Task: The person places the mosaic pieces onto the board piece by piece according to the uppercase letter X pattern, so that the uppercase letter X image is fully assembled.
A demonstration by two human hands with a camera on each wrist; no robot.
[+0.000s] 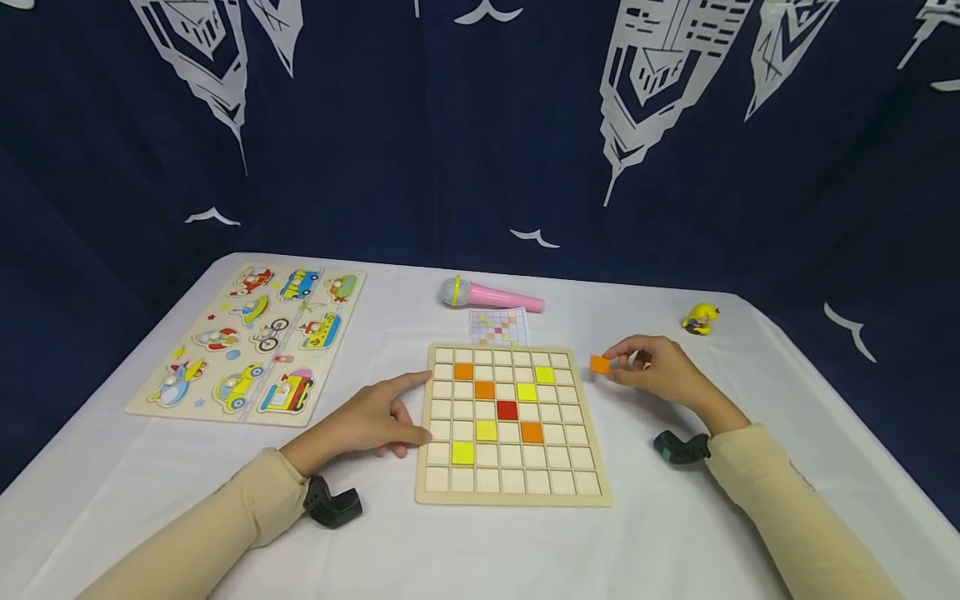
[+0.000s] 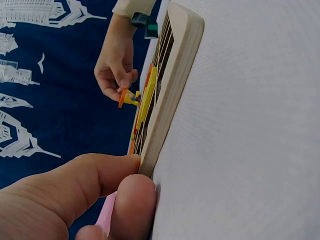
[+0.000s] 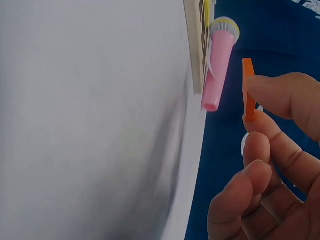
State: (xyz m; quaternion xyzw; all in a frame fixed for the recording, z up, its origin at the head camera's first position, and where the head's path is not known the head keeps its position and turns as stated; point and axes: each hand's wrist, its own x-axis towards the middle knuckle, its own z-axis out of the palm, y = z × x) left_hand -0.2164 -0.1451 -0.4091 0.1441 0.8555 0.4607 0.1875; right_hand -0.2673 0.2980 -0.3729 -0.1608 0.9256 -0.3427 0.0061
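Observation:
A wooden grid board (image 1: 513,498) lies mid-table, with several yellow and orange square tiles and one red tile (image 1: 507,410) in its cells along two crossing diagonals. My left hand (image 1: 372,419) touches the board's left edge, its forefinger and thumb stretched out and spread apart along the rim. In the left wrist view, fingertips (image 2: 132,202) rest by the board's wooden side (image 2: 172,95). Just off the right edge, my right hand (image 1: 656,367) pinches an orange square tile (image 1: 599,364) between thumb and forefinger, above the tabletop. The right wrist view shows that tile (image 3: 248,90) edge-on.
Behind the board lies a small card (image 1: 498,327) printed with a coloured grid, next to a pink toy microphone (image 1: 502,297). A vehicle picture puzzle (image 1: 251,346) occupies the left side. At the far right stands a small yellow figurine (image 1: 700,318).

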